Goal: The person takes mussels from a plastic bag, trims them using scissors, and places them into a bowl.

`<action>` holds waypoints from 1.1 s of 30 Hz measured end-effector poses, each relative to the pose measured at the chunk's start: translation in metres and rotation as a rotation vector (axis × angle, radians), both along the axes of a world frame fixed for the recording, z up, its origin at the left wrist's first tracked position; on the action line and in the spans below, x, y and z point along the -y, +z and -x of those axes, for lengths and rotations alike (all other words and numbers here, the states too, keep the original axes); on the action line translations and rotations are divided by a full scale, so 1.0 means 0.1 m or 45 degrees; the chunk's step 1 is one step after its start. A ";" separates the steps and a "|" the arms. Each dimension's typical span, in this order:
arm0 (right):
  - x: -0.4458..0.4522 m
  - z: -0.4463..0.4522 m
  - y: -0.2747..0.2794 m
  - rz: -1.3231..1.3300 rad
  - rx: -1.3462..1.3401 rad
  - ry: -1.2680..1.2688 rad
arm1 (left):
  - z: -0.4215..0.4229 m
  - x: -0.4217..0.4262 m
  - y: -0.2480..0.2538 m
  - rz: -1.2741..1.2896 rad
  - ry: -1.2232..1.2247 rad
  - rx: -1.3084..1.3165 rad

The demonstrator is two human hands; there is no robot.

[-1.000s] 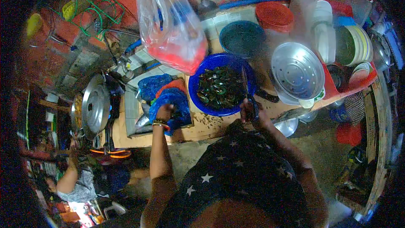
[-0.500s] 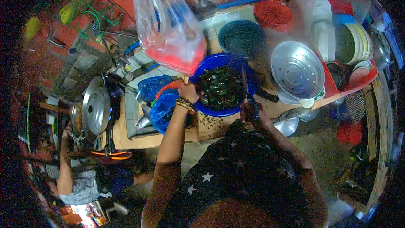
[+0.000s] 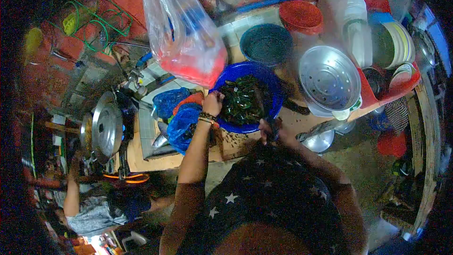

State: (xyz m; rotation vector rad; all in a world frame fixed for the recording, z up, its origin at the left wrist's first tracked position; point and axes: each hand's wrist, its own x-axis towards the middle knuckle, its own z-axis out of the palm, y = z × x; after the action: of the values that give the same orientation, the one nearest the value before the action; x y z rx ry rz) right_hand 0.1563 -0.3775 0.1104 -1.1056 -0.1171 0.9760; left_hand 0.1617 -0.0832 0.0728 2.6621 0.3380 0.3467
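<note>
My left hand (image 3: 214, 104), with bracelets at the wrist, is closed at the left rim of a blue basin (image 3: 279, 84). What its fingers pinch is too small to make out. A pile of glossy dark green pieces that look like mussels (image 3: 243, 99) fills the basin's bottom. By the near right rim, my right hand (image 3: 271, 131) is wrapped round a knife (image 3: 261, 103), its dim blade angled up over the basin. Left of the basin sit blue plastic bags (image 3: 183, 130) and a silvery fish (image 3: 161, 140). Dark crumbs (image 3: 231, 140) lie on the table edge below.
A clear plastic bag with red contents (image 3: 198, 63) hangs above the basin's left. Behind are a green basin (image 3: 266, 45) and a red basin (image 3: 301, 17). A perforated steamer pan (image 3: 329, 75) and a dish rack (image 3: 384, 95) stand right. Another person (image 3: 96, 212) is beside pans (image 3: 107, 127) at left.
My right hand has moved left and slightly down with the knife. My left hand stays near the left rim, its fingers drawn up. The view has shifted slightly.
</note>
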 end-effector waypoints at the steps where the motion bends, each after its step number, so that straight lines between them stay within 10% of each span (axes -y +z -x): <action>1: -0.04 -0.01 -0.08 -0.227 -0.108 0.088 | 0.01 0.03 0.09 -0.001 0.005 0.002; 12: -0.05 0.08 0.34 -0.438 -0.319 -0.008 | 0.25 -0.04 0.62 0.336 -0.018 0.091; 17: -0.01 0.04 0.38 -0.005 0.121 0.098 | 0.74 -1.31 0.15 0.370 0.113 0.353; 19: -0.02 0.03 0.15 -0.050 0.002 0.076 | 1.04 -1.34 0.46 -1.149 0.610 0.261; 23: 0.00 -0.01 0.15 0.044 0.066 0.154 | 1.37 -1.34 0.75 -1.348 0.804 0.116; 25: -0.02 -0.01 -0.01 -0.217 -0.274 0.136 | 1.39 -1.25 0.78 0.174 0.657 -0.325; 27: 0.03 -0.10 -0.50 -0.467 -0.617 0.109 | 1.54 -1.36 0.08 0.786 0.290 -0.399; 30: 0.07 -0.25 -1.13 -0.484 -1.039 -0.030 | 1.49 -1.25 -0.55 0.677 0.163 -0.528; 32: -0.03 -0.12 -0.70 -0.006 0.101 0.226 | 1.41 -1.22 -0.83 0.423 0.261 -0.572; 33: -0.05 -0.09 -0.54 0.004 0.107 0.230 | 1.38 -1.21 -0.93 0.316 0.326 -0.593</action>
State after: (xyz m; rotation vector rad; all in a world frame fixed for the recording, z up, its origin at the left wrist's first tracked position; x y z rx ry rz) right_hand 0.1658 -0.3723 0.0564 -1.1540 -0.2876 1.0907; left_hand 0.0241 0.0383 -0.0206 2.4300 0.8119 -0.2368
